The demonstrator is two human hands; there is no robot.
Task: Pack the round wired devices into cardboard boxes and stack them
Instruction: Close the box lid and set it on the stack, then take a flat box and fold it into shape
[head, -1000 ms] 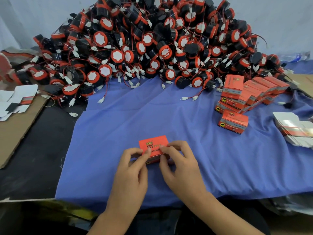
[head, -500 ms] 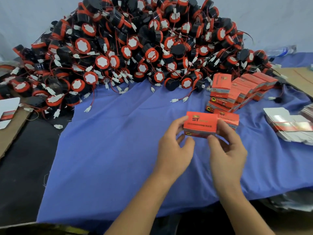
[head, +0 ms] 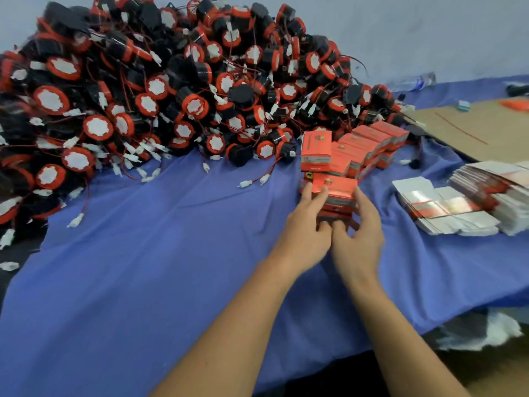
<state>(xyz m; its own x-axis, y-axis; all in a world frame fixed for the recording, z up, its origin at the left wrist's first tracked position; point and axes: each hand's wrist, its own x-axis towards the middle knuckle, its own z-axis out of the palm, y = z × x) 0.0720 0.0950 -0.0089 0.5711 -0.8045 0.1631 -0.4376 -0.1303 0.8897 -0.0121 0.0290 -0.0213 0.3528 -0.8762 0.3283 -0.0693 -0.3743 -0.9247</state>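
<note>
The left grip (head: 303, 233) and right grip (head: 357, 239) pinch a red cardboard box (head: 335, 187) from either side, fingers curled round its edges. It sits atop a second box (head: 335, 209) on the blue-clothed table (head: 171, 267), just before the stacked boxes (head: 363, 144) and near the heap of round wired devices (head: 171, 96).
</note>
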